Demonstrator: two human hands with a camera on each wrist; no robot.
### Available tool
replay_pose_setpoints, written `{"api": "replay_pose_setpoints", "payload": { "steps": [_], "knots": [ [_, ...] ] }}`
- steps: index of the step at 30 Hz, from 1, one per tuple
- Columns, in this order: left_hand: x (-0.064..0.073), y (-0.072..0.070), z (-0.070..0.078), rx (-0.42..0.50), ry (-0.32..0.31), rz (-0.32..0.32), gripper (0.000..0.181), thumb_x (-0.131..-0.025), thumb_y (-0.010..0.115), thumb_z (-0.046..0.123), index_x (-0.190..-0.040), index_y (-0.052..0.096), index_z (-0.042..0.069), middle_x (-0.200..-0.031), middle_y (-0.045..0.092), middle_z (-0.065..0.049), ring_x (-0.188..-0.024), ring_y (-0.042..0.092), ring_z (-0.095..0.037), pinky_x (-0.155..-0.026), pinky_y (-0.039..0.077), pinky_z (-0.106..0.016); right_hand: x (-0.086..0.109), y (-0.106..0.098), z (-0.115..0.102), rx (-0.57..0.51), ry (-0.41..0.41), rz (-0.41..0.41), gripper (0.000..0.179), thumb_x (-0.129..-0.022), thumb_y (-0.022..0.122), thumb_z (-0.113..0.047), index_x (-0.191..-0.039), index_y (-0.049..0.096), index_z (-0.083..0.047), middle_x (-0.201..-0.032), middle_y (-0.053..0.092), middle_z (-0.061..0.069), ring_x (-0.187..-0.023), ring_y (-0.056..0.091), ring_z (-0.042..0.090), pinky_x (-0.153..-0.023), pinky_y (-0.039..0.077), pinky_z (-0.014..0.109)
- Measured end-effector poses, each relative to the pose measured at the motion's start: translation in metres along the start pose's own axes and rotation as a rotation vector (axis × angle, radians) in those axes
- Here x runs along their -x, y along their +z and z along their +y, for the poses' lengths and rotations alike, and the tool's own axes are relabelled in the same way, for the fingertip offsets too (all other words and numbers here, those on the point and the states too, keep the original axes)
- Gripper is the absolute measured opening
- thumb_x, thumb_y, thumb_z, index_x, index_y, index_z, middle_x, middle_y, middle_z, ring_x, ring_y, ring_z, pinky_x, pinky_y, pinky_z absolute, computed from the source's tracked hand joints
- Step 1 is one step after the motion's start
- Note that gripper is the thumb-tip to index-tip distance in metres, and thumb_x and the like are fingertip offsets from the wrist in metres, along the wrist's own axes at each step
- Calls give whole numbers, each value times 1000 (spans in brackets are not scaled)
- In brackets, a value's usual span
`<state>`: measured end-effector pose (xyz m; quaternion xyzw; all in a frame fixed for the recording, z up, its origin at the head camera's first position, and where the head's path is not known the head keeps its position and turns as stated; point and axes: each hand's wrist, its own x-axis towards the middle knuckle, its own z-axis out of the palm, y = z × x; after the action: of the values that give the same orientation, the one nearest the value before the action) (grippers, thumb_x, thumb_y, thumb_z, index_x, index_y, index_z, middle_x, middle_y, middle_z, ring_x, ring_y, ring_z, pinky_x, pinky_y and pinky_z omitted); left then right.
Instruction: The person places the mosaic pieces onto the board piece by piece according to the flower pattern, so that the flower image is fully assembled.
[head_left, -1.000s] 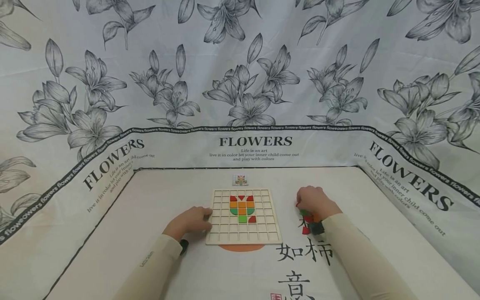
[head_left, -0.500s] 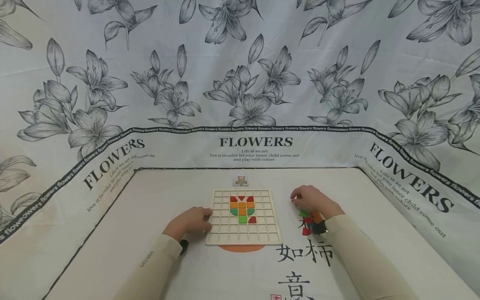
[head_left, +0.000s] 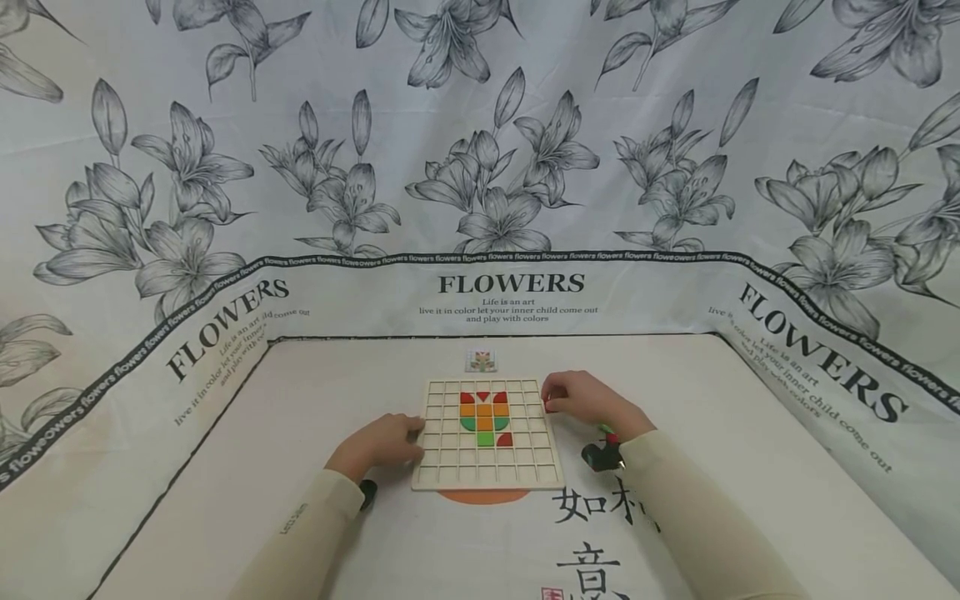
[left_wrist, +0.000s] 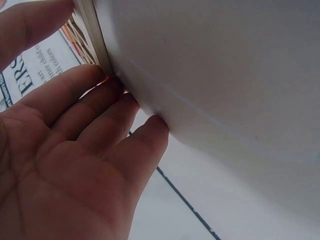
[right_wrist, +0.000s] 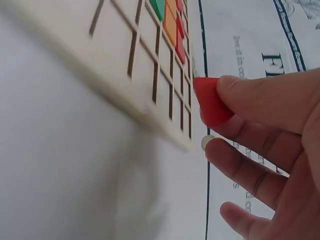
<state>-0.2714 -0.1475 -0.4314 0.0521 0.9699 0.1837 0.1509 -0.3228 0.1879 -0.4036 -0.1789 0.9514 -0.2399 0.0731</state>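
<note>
A square wooden grid board lies on the table, with red, orange and green tiles set into its middle cells. My left hand rests its fingertips against the board's left edge, fingers fairly straight; in the left wrist view the thumb and fingers touch that side. By the board's right edge, my right hand pinches a red tile with one rounded side between thumb and forefinger, its other fingers spread loosely.
A small picture card with a flower pattern lies behind the board. Loose tiles sit right of the board, partly hidden by my right wrist. A flower-printed cloth stands along the back.
My right hand has moved left from the loose tiles to the board's right edge, carrying the red tile. The left hand and the board have stayed in place.
</note>
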Motion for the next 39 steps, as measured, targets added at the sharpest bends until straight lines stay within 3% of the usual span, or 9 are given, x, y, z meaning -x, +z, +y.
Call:
{"api": "replay_pose_setpoints", "payload": {
  "steps": [5,11,19,30,39],
  "knots": [
    [-2,1,-2,-5,5,1,63,-83,69,28,-142,51,14,-145,50,-10,-115,50,-23,-106,42,-47,-7,10,-15,-50,-34,0,18,-91,66,-17,-108,69,-14,-91,68,-4,-83,56,15,-75,48,33],
    [-3,2,-3,6,2,-4,64,-83,70,27,-142,51,14,-144,51,-10,-105,48,-23,-99,45,-45,-13,19,-28,-106,-70,10,7,-90,66,-16,-97,67,-16,-89,70,-5,-82,59,13,-79,51,34],
    [-3,1,-3,16,7,-2,63,-83,69,26,-142,51,14,-143,52,-9,-103,48,-22,-93,46,-42,-16,27,-43,-172,-117,-13,3,-87,72,-17,-89,70,-18,-87,68,-7,-85,56,16,-83,49,35],
    [-7,3,-6,17,1,3,62,-84,68,26,-142,50,15,-142,53,-8,-102,48,-23,-88,45,-40,-27,38,-61,-167,-167,-70,11,-89,69,-17,-99,73,-15,-93,71,-6,-85,59,12,-82,51,32],
    [-6,3,-5,14,12,2,61,-84,69,27,-142,51,15,-144,52,-9,-109,50,-22,-102,44,-46,-34,49,-72,-167,-211,-115,4,-88,70,-17,-90,73,-14,-87,69,-5,-76,59,11,-71,51,26]
  ]
}}
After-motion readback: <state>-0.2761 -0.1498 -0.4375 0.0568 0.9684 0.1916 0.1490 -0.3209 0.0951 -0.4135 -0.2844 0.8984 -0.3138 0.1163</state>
